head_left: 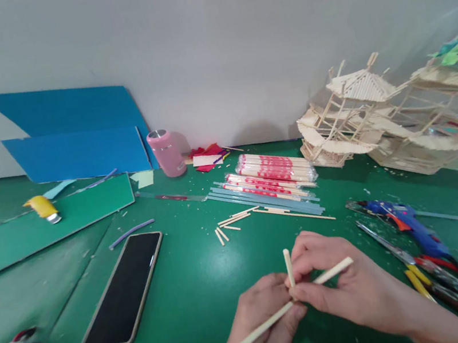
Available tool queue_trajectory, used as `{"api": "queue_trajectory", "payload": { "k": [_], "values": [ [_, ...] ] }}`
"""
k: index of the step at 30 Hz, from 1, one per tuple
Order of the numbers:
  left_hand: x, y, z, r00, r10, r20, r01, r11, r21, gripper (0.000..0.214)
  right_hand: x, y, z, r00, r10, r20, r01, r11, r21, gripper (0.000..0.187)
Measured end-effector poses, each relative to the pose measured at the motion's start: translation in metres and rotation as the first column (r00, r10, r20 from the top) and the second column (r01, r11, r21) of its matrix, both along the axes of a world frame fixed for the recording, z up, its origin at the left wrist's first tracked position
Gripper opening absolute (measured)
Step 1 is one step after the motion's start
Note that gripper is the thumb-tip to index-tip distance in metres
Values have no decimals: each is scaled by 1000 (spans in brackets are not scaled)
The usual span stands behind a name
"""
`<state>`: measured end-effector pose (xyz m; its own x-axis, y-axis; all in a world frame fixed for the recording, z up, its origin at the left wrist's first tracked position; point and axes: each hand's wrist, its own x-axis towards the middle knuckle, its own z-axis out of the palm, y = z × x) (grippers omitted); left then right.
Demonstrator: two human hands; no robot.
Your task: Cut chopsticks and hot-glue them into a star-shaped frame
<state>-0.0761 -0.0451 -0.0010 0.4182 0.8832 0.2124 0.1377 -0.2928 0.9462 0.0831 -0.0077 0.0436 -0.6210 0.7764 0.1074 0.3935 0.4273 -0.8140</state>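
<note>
Above the front of the green table, my two hands meet around pale wooden chopstick pieces. My left hand (258, 317) is closed, its thumb and fingers pinching a longer chopstick piece (264, 327) that slants up to the right, passing behind my right thumb. In a pinch, my right hand (338, 284) holds a short chopstick piece (288, 263) upright against the longer one near its middle. My fingers hide where the pieces meet, so I cannot tell whether they are joined. Beyond my hands lie several cut chopstick pieces (235, 218).
Wrapped chopsticks (276, 167) and bluish glue sticks (265, 197) lie ahead. At right are a blue glue gun (411, 221), pliers (413, 264) and a wooden stick model (367, 109). A phone (124, 292), pink tumbler (167, 153) and yellow cutter (43, 208) are left.
</note>
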Motion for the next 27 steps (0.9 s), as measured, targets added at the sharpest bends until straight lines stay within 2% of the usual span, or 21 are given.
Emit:
{"api": "queue_trajectory", "payload": {
  "k": [7,12,15,17,20,23,27],
  "values": [
    [3,-1,-5,997,23,73,-18,997,-69,20,-3,1,-2,1000,-8,14,9,1000,-21,10],
    [6,-2,-5,982,117,149,-84,974,-211,22,-5,2,-7,999,-35,4,35,995,-97,10],
    [8,-2,-6,969,156,192,-89,944,-319,25,-7,5,-13,997,-79,-6,76,977,-197,10],
    [9,-2,-9,955,180,234,-74,914,-399,27,-8,8,-18,996,-87,-35,71,942,-328,15],
    [12,-3,-15,916,249,316,-33,830,-556,28,-10,14,-27,990,-88,-110,14,841,-541,19],
    [15,-6,-21,851,369,374,-18,731,-682,24,-13,20,-36,984,-101,-144,-16,766,-642,18],
    [17,-8,-25,801,454,391,-18,670,-742,23,-16,26,-42,990,-90,-107,0,768,-641,16]
  ]
}}
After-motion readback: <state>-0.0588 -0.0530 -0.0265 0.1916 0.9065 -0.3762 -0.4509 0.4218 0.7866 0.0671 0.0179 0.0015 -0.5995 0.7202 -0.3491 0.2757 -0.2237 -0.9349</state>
